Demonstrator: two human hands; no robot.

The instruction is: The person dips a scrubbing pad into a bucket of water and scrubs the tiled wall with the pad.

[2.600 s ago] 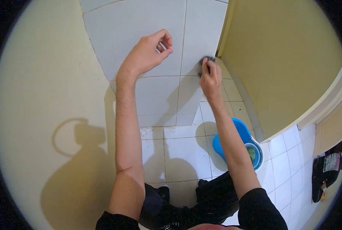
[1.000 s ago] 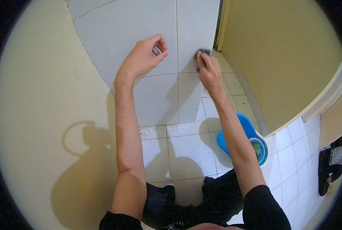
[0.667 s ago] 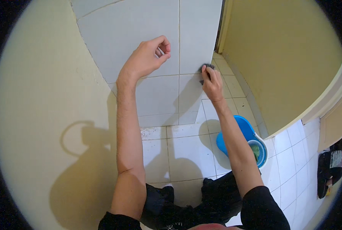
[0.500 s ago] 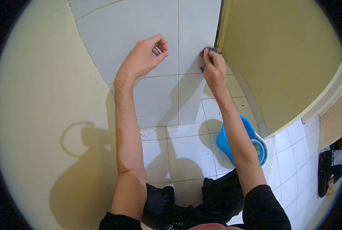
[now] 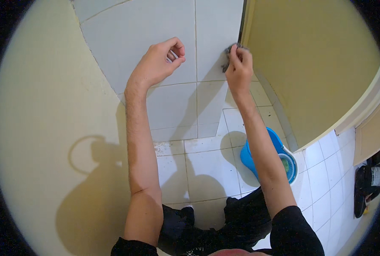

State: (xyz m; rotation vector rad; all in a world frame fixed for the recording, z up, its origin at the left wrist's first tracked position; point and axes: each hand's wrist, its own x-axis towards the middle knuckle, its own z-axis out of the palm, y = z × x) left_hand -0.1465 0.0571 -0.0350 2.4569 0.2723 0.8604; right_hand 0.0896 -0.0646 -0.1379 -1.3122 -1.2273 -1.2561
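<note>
The scrubber (image 5: pixel 229 54), a small dark grey pad, is being pressed against the grey tiled wall (image 5: pixel 130 38) close to the dark edge of the yellow door (image 5: pixel 309 64). The right hand (image 5: pixel 239 68) is pinching it, fingers curled over it. The left hand (image 5: pixel 159 63) is resting on the tiles well to the side, fingers curled loosely with thumb meeting fingertips, holding nothing visible. Below, a blue bucket (image 5: pixel 258 158) is standing on the white floor tiles beside the right forearm.
</note>
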